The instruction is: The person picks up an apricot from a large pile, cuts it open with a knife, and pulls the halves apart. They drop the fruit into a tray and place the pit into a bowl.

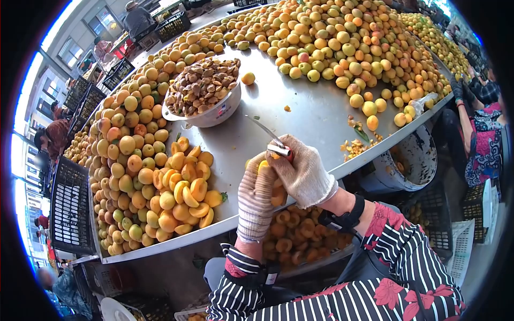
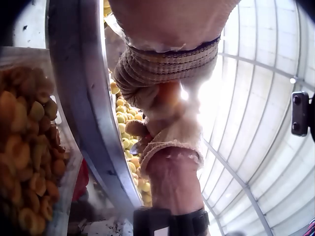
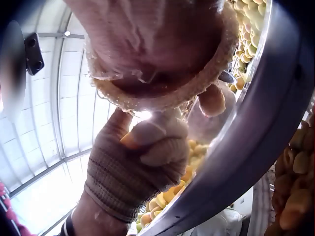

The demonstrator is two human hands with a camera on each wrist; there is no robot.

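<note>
At the near edge of the steel table, both gloved hands meet. My left hand curls round an apricot, of which only a yellow sliver shows above the fingers. My right hand grips a small knife by its red handle, the blade pointing up and away over the table. In the left wrist view the orange apricot sits between the two gloves. The right wrist view shows the left hand curled round the fruit.
A white bowl of pits stands mid-table. Halved apricots lie piled at the left. Whole apricots heap along the far side. A crate of halves sits below the table edge. Black crates and other people surround the table.
</note>
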